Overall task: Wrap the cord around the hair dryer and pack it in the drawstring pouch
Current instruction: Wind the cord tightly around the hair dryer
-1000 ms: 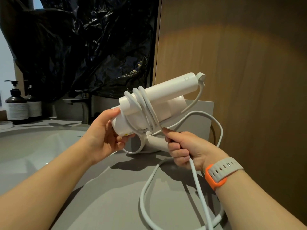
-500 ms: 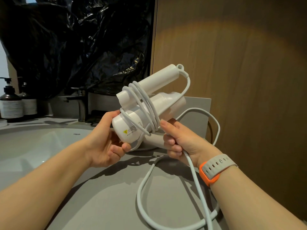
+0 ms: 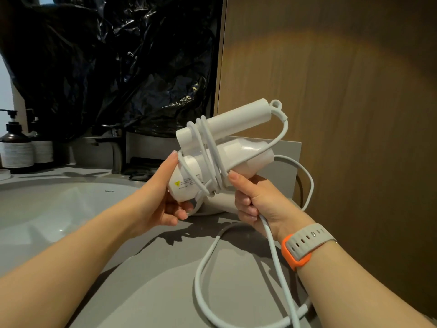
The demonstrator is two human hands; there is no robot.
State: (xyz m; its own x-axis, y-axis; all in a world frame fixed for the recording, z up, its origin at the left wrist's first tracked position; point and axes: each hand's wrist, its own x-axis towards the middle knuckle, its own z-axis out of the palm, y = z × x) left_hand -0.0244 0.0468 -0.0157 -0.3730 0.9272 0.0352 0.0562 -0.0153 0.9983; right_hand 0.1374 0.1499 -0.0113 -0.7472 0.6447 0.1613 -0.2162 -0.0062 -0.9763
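Note:
A white folding hair dryer [image 3: 238,152] is held up above the grey counter, its handle folded alongside the barrel. My left hand [image 3: 163,197] grips the rear end of the barrel, near a yellow warning label. Several turns of the white cord [image 3: 274,263] cross the barrel and handle. My right hand [image 3: 255,200] grips the cord just below the dryer, thumb pressed against the wound turns. The loose cord runs down from my fist, loops over the counter and arcs behind the dryer. I see no drawstring pouch.
A white sink basin [image 3: 47,209] lies at the left with a metal faucet [image 3: 113,147] behind it. Two dark pump bottles [image 3: 16,147] stand at the far left. Black plastic sheeting [image 3: 113,55] hangs behind. A wooden wall panel [image 3: 343,102] closes the right side.
The dryer has turned, its handle end rising and swinging right. My right hand has come up against the wound cord, with another turn drawn tight around the body. My left hand keeps its grip.

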